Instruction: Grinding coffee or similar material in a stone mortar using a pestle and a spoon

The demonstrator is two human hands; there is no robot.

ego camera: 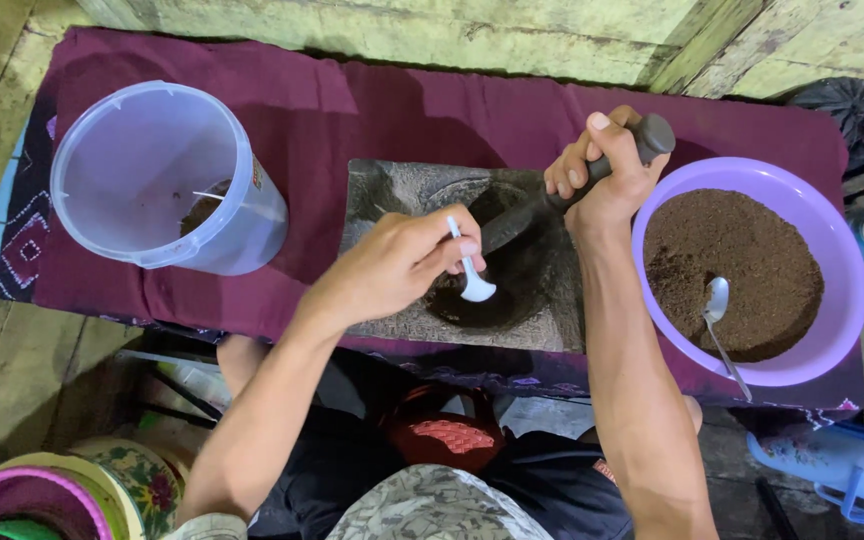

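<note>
A grey stone mortar block (pixel 392 190) lies on a dark purple cloth (pixel 402 110), with dark brown powder in its round hollow (pixel 512 290). My left hand (pixel 402 260) holds a small white plastic spoon (pixel 470 280) whose bowl dips into the hollow. My right hand (pixel 602 175) grips a dark pestle (pixel 552 200) that slants down into the same hollow.
A purple bowl (pixel 842 250) of brown powder with a metal spoon (pixel 720 330) sits at the right. A clear plastic tub (pixel 152 180) holding a little powder lies tilted at the left. Colourful bowls (pixel 62 490) sit lower left, a blue jug (pixel 842 460) lower right.
</note>
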